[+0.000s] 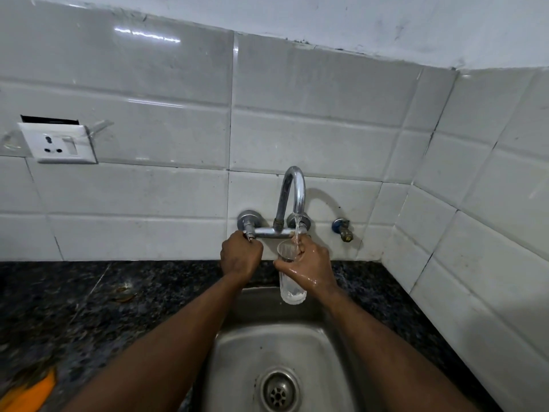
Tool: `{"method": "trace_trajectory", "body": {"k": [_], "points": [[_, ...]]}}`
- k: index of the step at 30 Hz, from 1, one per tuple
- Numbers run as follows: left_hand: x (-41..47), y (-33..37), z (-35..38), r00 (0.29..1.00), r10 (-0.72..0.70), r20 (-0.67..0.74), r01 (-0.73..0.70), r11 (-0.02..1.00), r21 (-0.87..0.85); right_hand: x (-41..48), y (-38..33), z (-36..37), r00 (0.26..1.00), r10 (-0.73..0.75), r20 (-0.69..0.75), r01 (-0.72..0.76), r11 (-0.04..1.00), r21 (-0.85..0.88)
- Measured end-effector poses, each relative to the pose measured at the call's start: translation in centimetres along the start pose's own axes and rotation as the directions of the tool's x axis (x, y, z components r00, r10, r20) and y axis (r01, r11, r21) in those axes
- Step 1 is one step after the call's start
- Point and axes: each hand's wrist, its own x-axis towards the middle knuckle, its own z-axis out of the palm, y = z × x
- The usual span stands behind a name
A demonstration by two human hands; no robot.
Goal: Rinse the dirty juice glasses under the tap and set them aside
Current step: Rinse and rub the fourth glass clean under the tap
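Right hand (310,263) wraps the wet, fragile glass (292,288) near its rim, a slippery hold; left hand (240,257) seemingly grips the tap handle (249,232).

Wide-angle head-worn view, aimed forward and down, close above the grip of the right hand (310,261), white glazed tiled wall (297,129) beyond

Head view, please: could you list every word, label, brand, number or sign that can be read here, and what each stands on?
No text can be read anywhere in this view.
White plastic wall socket: no lettering visible.
Curved chrome tap, its handle held by the left hand: no brand mark visible.
Clear juice glass held by the right hand: plain, no print.
Stainless steel sink: no stamp visible.
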Motion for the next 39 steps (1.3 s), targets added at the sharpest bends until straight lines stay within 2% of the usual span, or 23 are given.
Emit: {"method": "trace_trajectory", "body": {"k": [3,6,8,11,12,13,14,15,16,17,18,19,22,24,25,29,34,37,39], "points": [[-0.2,0.9,-1.0,0.976,0.169,0.135,-0.193,0.962,0.191,0.1,0.0,0.3,1.000,-0.013,-0.024,0.014,0.999,0.035],[0.6,1.8,-1.7,0.958,0.178,0.224,-0.235,0.938,0.256,0.3,-0.3,0.7,0.999,-0.002,-0.043,0.005,0.997,0.073],[1.0,1.6,-1.8,0.974,0.096,0.205,-0.131,0.978,0.163,0.4,-0.5,1.0,0.998,0.003,-0.067,0.003,0.995,0.096],[-0.2,0.4,-1.0,0.979,-0.162,0.124,0.174,0.981,-0.090,0.5,-0.9,1.2,0.998,0.011,-0.064,-0.003,0.991,0.133],[-0.9,-0.2,-0.4,0.945,-0.293,0.144,0.319,0.925,-0.207,0.5,-0.8,1.3,0.997,0.022,-0.068,-0.011,0.988,0.156],[-1.7,-0.7,0.2,0.886,-0.401,0.235,0.462,0.815,-0.350,0.4,-0.8,1.4,0.996,0.045,-0.082,-0.028,0.980,0.197],[-2.3,-1.0,0.7,0.793,-0.449,0.411,0.606,0.647,-0.463,0.4,-0.9,1.4,0.992,0.084,-0.097,-0.057,0.965,0.255],[-2.8,-1.2,1.0,0.684,-0.412,0.602,0.727,0.453,-0.516,0.3,-1.0,1.5,0.986,0.132,-0.105,-0.092,0.943,0.319],[-3.4,-1.2,1.2,0.605,-0.342,0.719,0.794,0.316,-0.518,0.1,-1.1,1.5,0.978,0.183,-0.098,-0.133,0.916,0.379],[-3.5,-1.2,1.4,0.581,-0.276,0.766,0.812,0.257,-0.524,-0.2,-1.2,1.5,0.971,0.224,-0.081,-0.167,0.883,0.439],[-3.7,-1.0,1.4,0.606,-0.231,0.761,0.790,0.291,-0.540,-0.6,-1.3,1.4,0.965,0.258,-0.054,-0.199,0.844,0.498],[-3.8,-0.5,1.2,0.649,-0.224,0.727,0.745,0.383,-0.547,-0.8,-1.3,1.3,0.957,0.291,-0.017,-0.233,0.800,0.553],[-3.5,0.4,1.0,0.841,-0.340,0.420,0.525,0.699,-0.485,-1.3,-0.7,0.5,0.915,0.370,0.163,-0.383,0.663,0.643],[-2.4,0.7,0.7,0.944,-0.257,0.206,0.312,0.901,-0.303,-1.7,-0.1,0.1,0.879,0.388,0.278,-0.471,0.604,0.643],[-2.2,1.1,0.4,0.972,-0.176,0.155,0.203,0.962,-0.182,-1.9,0.2,0.0,0.868,0.389,0.308,-0.493,0.602,0.629],[-2.2,1.9,-0.5,0.995,0.024,0.095,-0.030,0.997,0.065,-2.7,1.1,0.5,0.830,0.391,0.397,-0.557,0.600,0.575],[-2.8,2.9,-1.2,0.970,0.227,0.091,-0.242,0.943,0.227,-3.0,1.9,1.2,0.759,0.418,0.499,-0.652,0.492,0.577],[-3.0,3.3,-1.4,0.948,0.296,0.120,-0.319,0.895,0.311,-3.3,1.9,1.3,0.746,0.397,0.534,-0.660,0.543,0.519],[-3.0,3.5,-1.5,0.929,0.340,0.145,-0.370,0.852,0.371,-3.4,1.6,1.4,0.759,0.384,0.526,-0.634,0.622,0.460]]}}
